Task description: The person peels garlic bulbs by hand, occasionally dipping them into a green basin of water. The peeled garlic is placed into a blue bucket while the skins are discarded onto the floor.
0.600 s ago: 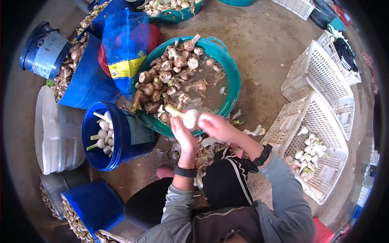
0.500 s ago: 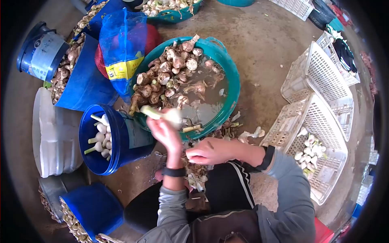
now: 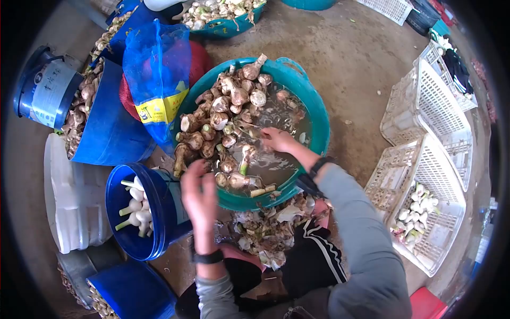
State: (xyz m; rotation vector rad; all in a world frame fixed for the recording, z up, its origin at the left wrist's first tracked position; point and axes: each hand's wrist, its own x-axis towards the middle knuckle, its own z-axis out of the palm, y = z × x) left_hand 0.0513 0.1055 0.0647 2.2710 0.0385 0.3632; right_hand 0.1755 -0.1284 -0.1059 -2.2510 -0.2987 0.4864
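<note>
Right hand (image 3: 276,139) reaching into basin (image 3: 322,125), fingers lying among soaking unpeeled garlic (image 3: 220,119); whether closing on any bulb, cannot tell. Left hand (image 3: 199,194) hovering open and empty between basin and bucket (image 3: 160,204), peeled bulbs (image 3: 135,210) sitting inside. Peel heap (image 3: 265,234) lying at knees, crate (image 3: 425,159) standing at right. Judgement: taking one loose bulb by stem, clear of tangle, likely giving firmest hold on wet skins.
</note>
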